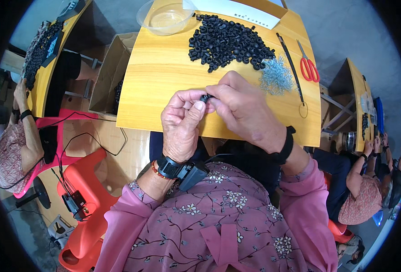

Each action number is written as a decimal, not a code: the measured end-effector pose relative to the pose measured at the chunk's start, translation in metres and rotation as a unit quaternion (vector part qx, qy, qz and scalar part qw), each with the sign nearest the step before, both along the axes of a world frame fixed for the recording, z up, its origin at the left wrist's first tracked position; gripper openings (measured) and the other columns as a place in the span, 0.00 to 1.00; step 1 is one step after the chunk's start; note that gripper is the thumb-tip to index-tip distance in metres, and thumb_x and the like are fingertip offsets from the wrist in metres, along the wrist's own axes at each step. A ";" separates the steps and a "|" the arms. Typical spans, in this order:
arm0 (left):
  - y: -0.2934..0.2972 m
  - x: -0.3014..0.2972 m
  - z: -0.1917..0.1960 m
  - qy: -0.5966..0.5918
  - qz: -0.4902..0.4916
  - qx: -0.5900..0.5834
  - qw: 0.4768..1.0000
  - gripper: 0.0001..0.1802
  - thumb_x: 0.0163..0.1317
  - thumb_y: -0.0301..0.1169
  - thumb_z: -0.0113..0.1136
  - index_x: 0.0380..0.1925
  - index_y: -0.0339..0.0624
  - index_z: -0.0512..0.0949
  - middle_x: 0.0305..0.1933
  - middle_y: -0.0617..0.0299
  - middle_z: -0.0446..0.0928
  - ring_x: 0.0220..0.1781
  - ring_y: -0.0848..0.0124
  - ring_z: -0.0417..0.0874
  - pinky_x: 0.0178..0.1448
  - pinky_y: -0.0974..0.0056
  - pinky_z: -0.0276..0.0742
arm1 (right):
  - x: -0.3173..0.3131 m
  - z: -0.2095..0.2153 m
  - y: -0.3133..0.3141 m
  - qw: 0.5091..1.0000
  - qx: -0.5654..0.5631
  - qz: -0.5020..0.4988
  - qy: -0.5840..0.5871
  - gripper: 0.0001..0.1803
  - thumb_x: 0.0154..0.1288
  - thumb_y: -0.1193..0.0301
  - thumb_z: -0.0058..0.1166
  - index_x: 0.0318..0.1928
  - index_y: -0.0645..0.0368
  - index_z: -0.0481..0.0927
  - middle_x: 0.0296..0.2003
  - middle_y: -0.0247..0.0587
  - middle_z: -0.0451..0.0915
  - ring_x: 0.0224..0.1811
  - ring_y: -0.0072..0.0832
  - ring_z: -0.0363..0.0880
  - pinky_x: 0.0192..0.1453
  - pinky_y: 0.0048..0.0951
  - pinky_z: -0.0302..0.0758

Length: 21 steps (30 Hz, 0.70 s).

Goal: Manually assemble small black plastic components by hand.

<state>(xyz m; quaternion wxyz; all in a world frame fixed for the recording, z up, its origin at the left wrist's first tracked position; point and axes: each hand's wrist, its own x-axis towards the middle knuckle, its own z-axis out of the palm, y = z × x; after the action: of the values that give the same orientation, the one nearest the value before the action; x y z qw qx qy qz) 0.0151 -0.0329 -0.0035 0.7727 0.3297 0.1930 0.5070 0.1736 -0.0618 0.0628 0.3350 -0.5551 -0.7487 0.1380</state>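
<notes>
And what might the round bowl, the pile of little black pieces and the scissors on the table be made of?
Bowl: likely clear plastic, glossy; the wood-patterned tabletop shows through.
Black pieces: perhaps plastic or rubber, mostly matte; they look evenly dark with only weak highlights.
Scissors: blades look like metal, grey; handles probably smooth plastic, uniformly red.

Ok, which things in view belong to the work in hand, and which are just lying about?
Likely in use:
small black piece pinched in the left hand, with the right hand at it
pile of black pieces
perhaps the pale-blue pieces beside it
perhaps the red-handled scissors, untouched

Probably just lying about:
black device
red chair at left
</notes>
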 end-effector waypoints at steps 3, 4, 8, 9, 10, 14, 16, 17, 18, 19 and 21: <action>0.000 -0.001 -0.001 -0.006 0.001 -0.002 1.000 0.09 0.71 0.24 0.58 0.49 0.33 0.76 0.47 0.56 0.82 0.47 0.71 0.85 0.57 0.65 0.81 | 0.004 0.001 0.002 0.999 -0.030 0.011 0.010 0.08 0.61 0.77 0.59 0.41 0.62 0.81 0.38 0.47 0.74 0.35 0.43 0.77 0.37 0.40 0.76; 0.002 0.000 -0.001 -0.016 -0.003 0.001 1.000 0.09 0.71 0.24 0.58 0.49 0.33 0.76 0.47 0.56 0.82 0.47 0.71 0.84 0.57 0.65 0.81 | 0.008 0.002 0.004 0.999 -0.039 0.008 0.028 0.08 0.61 0.76 0.59 0.41 0.61 0.82 0.38 0.46 0.74 0.35 0.41 0.77 0.37 0.38 0.76; 0.007 0.002 0.001 -0.036 -0.019 -0.011 0.999 0.09 0.71 0.24 0.58 0.49 0.35 0.76 0.47 0.56 0.82 0.47 0.71 0.84 0.57 0.65 0.81 | 0.006 -0.006 0.005 0.979 -0.048 -0.002 0.198 0.10 0.64 0.74 0.60 0.45 0.58 0.85 0.43 0.42 0.75 0.39 0.31 0.79 0.42 0.31 0.78; 0.007 0.001 -0.001 -0.038 -0.021 -0.019 0.999 0.10 0.71 0.25 0.58 0.50 0.36 0.76 0.47 0.57 0.82 0.48 0.71 0.84 0.58 0.63 0.80 | 0.005 -0.012 0.005 0.982 -0.024 -0.002 0.188 0.11 0.64 0.74 0.60 0.47 0.58 0.85 0.44 0.43 0.75 0.40 0.30 0.79 0.44 0.30 0.78; 0.008 0.000 -0.004 -0.039 -0.023 -0.026 0.999 0.11 0.70 0.27 0.59 0.51 0.38 0.75 0.48 0.57 0.82 0.49 0.70 0.84 0.59 0.61 0.79 | 0.004 -0.021 0.005 0.984 0.000 -0.002 0.178 0.12 0.65 0.74 0.60 0.48 0.57 0.85 0.46 0.43 0.75 0.42 0.29 0.79 0.45 0.30 0.78; 0.009 -0.004 -0.006 -0.054 -0.043 -0.046 0.997 0.12 0.71 0.29 0.60 0.51 0.40 0.75 0.49 0.57 0.82 0.50 0.68 0.84 0.61 0.58 0.78 | -0.003 -0.030 0.004 0.978 0.033 -0.008 0.207 0.13 0.65 0.75 0.60 0.51 0.57 0.85 0.50 0.49 0.74 0.46 0.32 0.79 0.50 0.29 0.79; 0.010 -0.005 -0.007 -0.050 -0.047 -0.032 0.997 0.11 0.70 0.29 0.60 0.50 0.40 0.75 0.48 0.58 0.82 0.50 0.68 0.84 0.61 0.58 0.78 | 0.000 -0.035 0.008 0.985 0.059 -0.012 0.160 0.13 0.65 0.76 0.59 0.50 0.58 0.85 0.50 0.49 0.73 0.47 0.34 0.79 0.50 0.29 0.79; 0.010 -0.005 -0.007 -0.049 -0.050 -0.024 0.997 0.11 0.70 0.29 0.60 0.50 0.41 0.75 0.48 0.58 0.82 0.49 0.68 0.84 0.60 0.58 0.78 | 0.001 -0.036 0.009 0.988 0.072 -0.014 0.136 0.13 0.65 0.76 0.59 0.50 0.59 0.85 0.49 0.49 0.73 0.47 0.35 0.79 0.50 0.29 0.78; 0.010 -0.004 -0.007 -0.055 -0.044 -0.020 0.997 0.10 0.71 0.27 0.59 0.50 0.39 0.75 0.49 0.57 0.82 0.49 0.69 0.84 0.59 0.60 0.79 | 0.000 -0.036 0.009 0.987 0.062 -0.014 0.150 0.13 0.65 0.76 0.59 0.50 0.60 0.84 0.49 0.49 0.74 0.47 0.36 0.79 0.50 0.29 0.78; 0.010 -0.002 -0.007 -0.060 -0.037 -0.016 0.997 0.10 0.71 0.25 0.58 0.50 0.37 0.75 0.49 0.56 0.81 0.49 0.70 0.84 0.58 0.62 0.80 | -0.002 -0.036 0.008 0.985 0.052 -0.014 0.164 0.13 0.65 0.77 0.59 0.50 0.61 0.84 0.49 0.49 0.74 0.47 0.36 0.79 0.50 0.30 0.78; 0.010 0.000 -0.006 -0.065 -0.029 -0.008 0.997 0.10 0.71 0.23 0.57 0.49 0.36 0.75 0.49 0.55 0.81 0.49 0.71 0.84 0.57 0.63 0.81 | -0.002 -0.033 0.008 0.984 0.036 -0.012 0.174 0.13 0.65 0.77 0.59 0.50 0.63 0.84 0.48 0.48 0.74 0.47 0.37 0.79 0.50 0.31 0.78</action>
<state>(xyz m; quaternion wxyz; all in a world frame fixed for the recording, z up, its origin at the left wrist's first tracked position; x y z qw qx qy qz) 0.0148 -0.0229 -0.0099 0.8005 0.2952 0.1373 0.5031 0.1713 -0.0537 0.0298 0.4817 -0.5194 -0.6766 0.2009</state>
